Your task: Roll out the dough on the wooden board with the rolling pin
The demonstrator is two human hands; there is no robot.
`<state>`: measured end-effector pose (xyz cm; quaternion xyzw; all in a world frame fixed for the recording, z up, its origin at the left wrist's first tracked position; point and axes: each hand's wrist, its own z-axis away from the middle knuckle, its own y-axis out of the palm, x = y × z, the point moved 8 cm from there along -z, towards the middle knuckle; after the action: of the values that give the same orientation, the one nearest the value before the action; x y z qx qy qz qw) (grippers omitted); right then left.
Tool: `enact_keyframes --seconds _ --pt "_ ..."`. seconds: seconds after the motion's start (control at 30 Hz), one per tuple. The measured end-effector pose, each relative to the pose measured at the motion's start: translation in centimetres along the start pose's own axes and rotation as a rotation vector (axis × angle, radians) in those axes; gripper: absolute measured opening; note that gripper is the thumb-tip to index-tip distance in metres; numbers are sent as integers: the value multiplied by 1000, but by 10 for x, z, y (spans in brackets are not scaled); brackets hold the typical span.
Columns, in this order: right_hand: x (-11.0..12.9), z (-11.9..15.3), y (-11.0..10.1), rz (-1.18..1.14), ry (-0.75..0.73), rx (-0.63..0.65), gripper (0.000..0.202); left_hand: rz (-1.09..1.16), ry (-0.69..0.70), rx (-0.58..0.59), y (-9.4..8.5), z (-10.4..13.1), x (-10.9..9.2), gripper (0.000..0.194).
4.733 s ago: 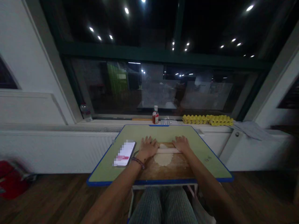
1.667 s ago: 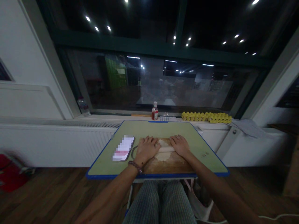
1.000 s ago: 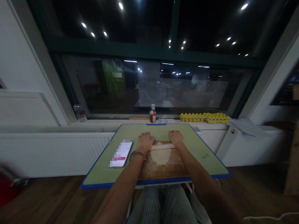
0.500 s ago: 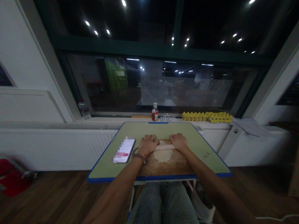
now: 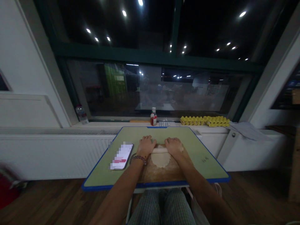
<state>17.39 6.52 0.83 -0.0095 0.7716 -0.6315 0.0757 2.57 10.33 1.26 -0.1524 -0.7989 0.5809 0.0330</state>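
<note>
A flat round of pale dough (image 5: 160, 159) lies on a wooden board (image 5: 164, 173) on a green table with a blue rim (image 5: 103, 175). A wooden rolling pin (image 5: 159, 150) rests across the far edge of the dough. My left hand (image 5: 145, 146) presses flat on the pin's left end, and my right hand (image 5: 173, 146) presses flat on its right end. A beaded bracelet circles my left wrist. Both forearms reach forward over my lap.
A lit phone (image 5: 122, 156) lies on the table left of the board. On the window sill behind stand a red-labelled bottle (image 5: 153, 117), a clear water bottle (image 5: 81, 114), yellow egg trays (image 5: 204, 120) and papers (image 5: 245, 128). A radiator runs below the sill.
The pin and both hands have rolled back and forth over the dough; my hands now sit closer together than a second ago. The dough looks a little wider and rounder.
</note>
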Motion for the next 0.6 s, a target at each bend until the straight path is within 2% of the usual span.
enact_keyframes --seconds 0.13,0.3,0.43,0.6 --pt "-6 -10 3 -10 99 26 32 3 23 -78 -6 -1 -3 41" --pt "-14 -21 0 -102 249 20 35 -17 74 -91 -13 6 -12 40" --pt "-22 -25 2 -178 352 15 43 -41 19 -85 -15 9 -13 41" --pt "-32 -25 2 -248 446 -65 44 -38 -57 -68 -11 5 -7 46"
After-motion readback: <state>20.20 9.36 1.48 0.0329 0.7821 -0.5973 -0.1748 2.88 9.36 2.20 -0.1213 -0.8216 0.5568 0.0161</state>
